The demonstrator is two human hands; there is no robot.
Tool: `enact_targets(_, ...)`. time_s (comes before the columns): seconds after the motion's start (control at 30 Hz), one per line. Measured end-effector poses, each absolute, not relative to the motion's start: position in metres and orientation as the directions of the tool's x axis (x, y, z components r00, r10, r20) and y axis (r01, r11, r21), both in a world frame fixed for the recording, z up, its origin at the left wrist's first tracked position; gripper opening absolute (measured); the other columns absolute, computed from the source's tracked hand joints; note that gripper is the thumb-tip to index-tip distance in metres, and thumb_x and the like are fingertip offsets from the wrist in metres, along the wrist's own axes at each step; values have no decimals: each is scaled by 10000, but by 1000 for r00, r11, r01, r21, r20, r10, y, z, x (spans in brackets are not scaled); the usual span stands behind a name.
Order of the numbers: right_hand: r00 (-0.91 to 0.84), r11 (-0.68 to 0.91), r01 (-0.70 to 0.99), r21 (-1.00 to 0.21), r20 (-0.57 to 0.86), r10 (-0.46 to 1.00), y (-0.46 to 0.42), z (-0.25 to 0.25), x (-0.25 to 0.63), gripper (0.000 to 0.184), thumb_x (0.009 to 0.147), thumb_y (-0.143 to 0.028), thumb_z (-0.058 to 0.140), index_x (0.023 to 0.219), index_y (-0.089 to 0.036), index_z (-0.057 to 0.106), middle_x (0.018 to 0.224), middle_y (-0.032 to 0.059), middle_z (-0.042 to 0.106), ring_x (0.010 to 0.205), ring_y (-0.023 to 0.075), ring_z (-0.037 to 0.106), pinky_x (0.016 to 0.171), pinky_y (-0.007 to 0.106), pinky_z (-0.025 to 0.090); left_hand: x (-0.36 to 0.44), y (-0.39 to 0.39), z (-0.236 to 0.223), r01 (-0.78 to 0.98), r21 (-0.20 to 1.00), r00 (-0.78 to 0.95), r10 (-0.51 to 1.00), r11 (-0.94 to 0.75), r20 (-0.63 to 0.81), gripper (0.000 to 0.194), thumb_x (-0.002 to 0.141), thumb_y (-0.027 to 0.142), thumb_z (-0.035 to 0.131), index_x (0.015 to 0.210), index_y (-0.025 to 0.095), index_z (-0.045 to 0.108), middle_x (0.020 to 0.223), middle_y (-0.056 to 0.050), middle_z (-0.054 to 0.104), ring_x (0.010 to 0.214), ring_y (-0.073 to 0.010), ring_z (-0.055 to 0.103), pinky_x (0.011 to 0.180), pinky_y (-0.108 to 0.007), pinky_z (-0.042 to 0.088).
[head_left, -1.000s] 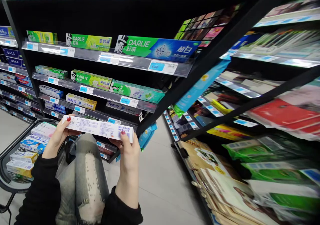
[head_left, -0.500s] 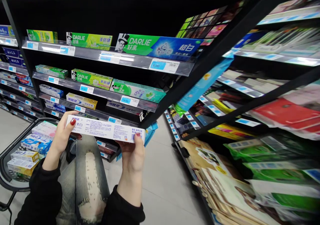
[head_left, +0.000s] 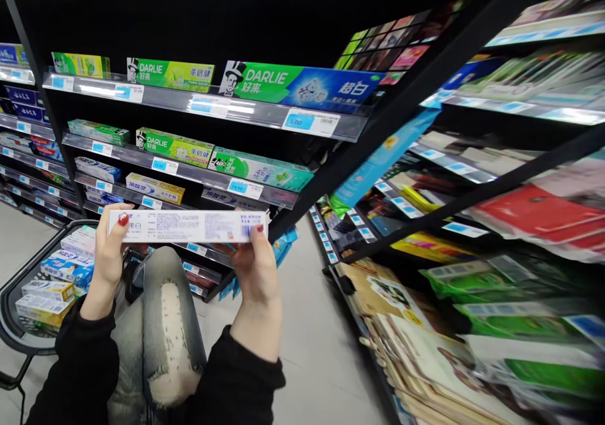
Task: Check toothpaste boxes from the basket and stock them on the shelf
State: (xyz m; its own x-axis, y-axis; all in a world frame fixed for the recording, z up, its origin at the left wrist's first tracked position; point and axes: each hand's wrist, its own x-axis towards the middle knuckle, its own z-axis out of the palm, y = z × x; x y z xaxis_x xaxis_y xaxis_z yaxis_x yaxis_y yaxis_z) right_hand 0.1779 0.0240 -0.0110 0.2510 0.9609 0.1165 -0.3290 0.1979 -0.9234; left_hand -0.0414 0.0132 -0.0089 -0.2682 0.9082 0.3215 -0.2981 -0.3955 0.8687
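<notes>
A long white toothpaste box [head_left: 189, 226] with purple print is held level in front of the shelves, above my knees. My left hand [head_left: 109, 248] grips its left end, thumb on the printed face. At the other end, my right hand [head_left: 259, 258] pinches the box with the thumb near the barcode, fingers behind and mostly hidden. Just beyond the box, a shelf carries a yellow and white toothpaste box [head_left: 155, 188]. Left of my knees, a black-rimmed basket [head_left: 19, 333] contains several toothpaste boxes, among them a blue one [head_left: 69, 268].
Green Darlie toothpaste boxes [head_left: 174, 147] line the shelves ahead, behind clear price-tag rails [head_left: 203, 106]. A dark shelf upright [head_left: 359, 154] slants on the right, with a light-blue packet [head_left: 387, 160] beside it. Farther right, another rack holds green packs [head_left: 491, 286]. Grey floor [head_left: 312, 324] lies between.
The toothpaste box has shifted slightly up and left and turned from a slant to nearly level. Both hands keep hold of it, and the right hand has risen a little.
</notes>
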Motion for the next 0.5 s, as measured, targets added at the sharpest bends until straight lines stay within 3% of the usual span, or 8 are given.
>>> enact_targets(0.13, -44, 97, -115, -989, 102, 994, 34, 13, 209, 741, 634, -836, 569, 1033, -221, 677, 853, 68, 714, 713, 227, 691, 649, 370, 584, -46, 17, -10, -398, 839, -361, 904, -371, 228, 315, 765, 451, 670, 929, 192, 594, 737, -1, 687, 440, -128, 593, 379, -236, 503)
enact_targets(0.33, -26, 263, 113, -958, 262, 965, 21, 36, 230, 781, 599, -703, 737, 1222, -250, 601, 1090, 66, 678, 839, 204, 678, 749, 356, 576, -51, 16, -9, -392, 837, -322, 909, -382, 263, 308, 773, 438, 651, 934, 179, 606, 737, -13, 673, 484, -139, 613, 374, -226, 492)
enact_targets(0.5, 9, 354, 143, -924, 359, 933, 0, 36, 218, 682, 594, -624, 788, 1148, -249, 654, 964, 44, 713, 843, 220, 665, 725, 350, 572, -46, 9, -5, -391, 829, -276, 910, -401, 310, 313, 778, 429, 631, 969, 181, 626, 726, -11, 622, 490, -143, 605, 364, -231, 483)
